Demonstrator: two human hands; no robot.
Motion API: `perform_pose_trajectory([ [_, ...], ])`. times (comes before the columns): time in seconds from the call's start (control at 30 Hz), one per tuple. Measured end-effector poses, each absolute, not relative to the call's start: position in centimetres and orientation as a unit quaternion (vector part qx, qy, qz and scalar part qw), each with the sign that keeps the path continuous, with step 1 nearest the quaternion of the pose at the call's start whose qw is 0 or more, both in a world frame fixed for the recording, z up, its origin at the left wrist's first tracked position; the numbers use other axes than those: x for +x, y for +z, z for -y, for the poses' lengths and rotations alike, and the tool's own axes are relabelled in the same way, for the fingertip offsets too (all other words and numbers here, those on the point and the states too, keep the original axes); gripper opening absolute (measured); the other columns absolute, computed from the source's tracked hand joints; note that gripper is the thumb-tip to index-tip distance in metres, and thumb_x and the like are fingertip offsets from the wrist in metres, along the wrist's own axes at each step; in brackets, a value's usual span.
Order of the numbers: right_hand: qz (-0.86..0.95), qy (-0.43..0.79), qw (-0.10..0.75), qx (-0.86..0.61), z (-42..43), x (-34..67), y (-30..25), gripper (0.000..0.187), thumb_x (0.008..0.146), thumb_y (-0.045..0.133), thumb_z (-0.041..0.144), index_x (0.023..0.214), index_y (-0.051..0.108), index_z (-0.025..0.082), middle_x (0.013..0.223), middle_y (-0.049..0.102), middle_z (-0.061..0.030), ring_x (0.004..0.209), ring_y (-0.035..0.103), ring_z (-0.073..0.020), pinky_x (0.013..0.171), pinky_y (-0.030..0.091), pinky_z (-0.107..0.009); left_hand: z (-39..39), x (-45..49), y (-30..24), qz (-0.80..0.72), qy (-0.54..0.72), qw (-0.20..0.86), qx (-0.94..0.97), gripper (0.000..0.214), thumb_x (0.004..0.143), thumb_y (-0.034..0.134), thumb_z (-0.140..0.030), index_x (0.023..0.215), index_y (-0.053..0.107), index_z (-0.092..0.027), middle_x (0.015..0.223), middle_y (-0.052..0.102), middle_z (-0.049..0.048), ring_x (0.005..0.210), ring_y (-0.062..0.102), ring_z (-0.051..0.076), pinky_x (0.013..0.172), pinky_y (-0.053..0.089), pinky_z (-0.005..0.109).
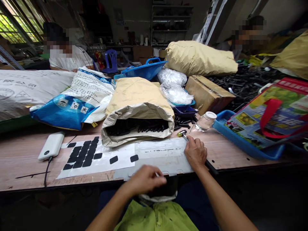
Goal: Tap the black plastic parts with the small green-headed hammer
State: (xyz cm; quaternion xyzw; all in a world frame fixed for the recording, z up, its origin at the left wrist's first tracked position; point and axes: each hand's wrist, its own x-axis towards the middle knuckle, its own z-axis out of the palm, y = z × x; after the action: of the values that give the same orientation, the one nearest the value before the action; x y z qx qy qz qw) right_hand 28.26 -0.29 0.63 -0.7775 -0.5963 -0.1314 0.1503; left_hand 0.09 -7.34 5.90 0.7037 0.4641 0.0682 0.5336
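Observation:
My right hand (196, 152) rests on the wooden table (21, 160) at the edge of a grey sheet (158, 158), its fingers closed around a screwdriver (182, 133) whose yellow-and-black end pokes out beyond the knuckles. My left hand (145, 179) hovers at the table's near edge, fingers curled around a small pale object I cannot make out. Just beyond the grey sheet lies an open tan paper sack (137, 112) full of black parts. A white sheet (96, 157) with several black pads lies left of my hands.
A white power bank (51, 146) with a cable lies at the left. A blue-white bag (72, 102), cardboard box (208, 93), small clear jar (205, 121), blue tray (240, 141) with a printed bag and more sacks crowd the back. Two people sit across the table.

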Motion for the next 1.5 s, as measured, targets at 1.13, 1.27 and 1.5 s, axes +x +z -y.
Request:
perform_pose_trajectory([
  [1.13,0.584,-0.052,0.154,-0.795,0.3,28.4,1.7,0.033,0.098,0.053,0.03,0.128,0.067,0.026,0.107,0.062,-0.0085,0.096,0.051,-0.0219,0.075,0.031,-0.033,0.9,-0.3,0.2,-0.509,0.288,0.227,0.779,0.019,0.089,0.072,-0.036,0.103,0.076,-0.025,0.09,0.066,0.004,0.091,0.055,0.024,0.082,0.041,0.037],
  [1.27,0.561,-0.008,0.26,-0.786,1.5,27.8,3.0,0.035,0.1,0.047,0.029,0.128,0.067,0.022,0.109,0.065,-0.0097,0.097,0.055,-0.0212,0.08,0.038,-0.032,0.9,-0.2,0.6,-0.525,0.279,0.244,0.766,0.018,0.086,0.074,-0.035,0.102,0.077,-0.025,0.091,0.066,0.0038,0.092,0.054,0.024,0.083,0.04,0.037],
  [1.5,0.653,0.158,0.41,-0.617,6.0,22.5,3.9,0.037,0.103,0.042,0.033,0.128,0.067,0.021,0.118,0.07,-0.0107,0.111,0.065,-0.0214,0.099,0.051,-0.035,0.8,-0.1,0.9,-0.533,0.265,0.255,0.762,0.019,0.086,0.074,-0.035,0.102,0.078,-0.026,0.09,0.067,0.0038,0.094,0.054,0.024,0.085,0.04,0.037],
])
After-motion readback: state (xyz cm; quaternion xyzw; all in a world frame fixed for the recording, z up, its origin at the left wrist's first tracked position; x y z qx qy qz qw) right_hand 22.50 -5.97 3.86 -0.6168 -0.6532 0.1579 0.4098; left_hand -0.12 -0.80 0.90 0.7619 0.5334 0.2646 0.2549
